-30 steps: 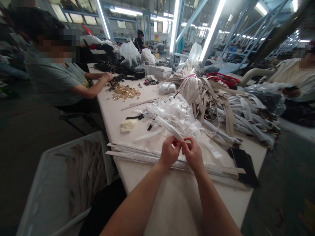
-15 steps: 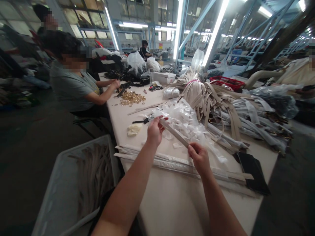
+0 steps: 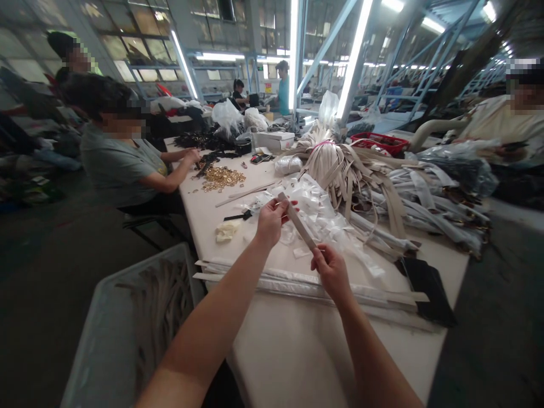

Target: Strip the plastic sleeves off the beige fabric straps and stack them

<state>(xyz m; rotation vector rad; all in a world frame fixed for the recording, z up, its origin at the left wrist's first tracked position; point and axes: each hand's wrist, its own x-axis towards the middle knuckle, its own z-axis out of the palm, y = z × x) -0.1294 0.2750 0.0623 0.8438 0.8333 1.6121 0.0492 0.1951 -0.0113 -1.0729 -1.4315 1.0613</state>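
Note:
A short grey-beige strap [image 3: 301, 225] slants between my two hands above the table [image 3: 293, 345]. My left hand [image 3: 272, 218] is closed round its upper end, the fingertips showing past the strap's edge. My right hand [image 3: 330, 267] pinches the lower end between thumb and fingers. Behind the strap lies a heap of clear plastic sleeves [image 3: 317, 204]. Nearer to me, several long pale straps in plastic wrap [image 3: 297, 286] run across the table below my hands.
A big bundle of beige straps [image 3: 329, 161] stands behind the sleeves. Gold metal pieces [image 3: 223, 178] lie by a seated co-worker [image 3: 123, 153] at left. A plastic bin of straps [image 3: 102, 289] stands left of the table. A black flat pouch [image 3: 427, 289] lies at right.
The strap has turned to a steeper slant; its upper end now sticks out above my left hand. My right hand has shifted slightly left. The whole view has swung a little.

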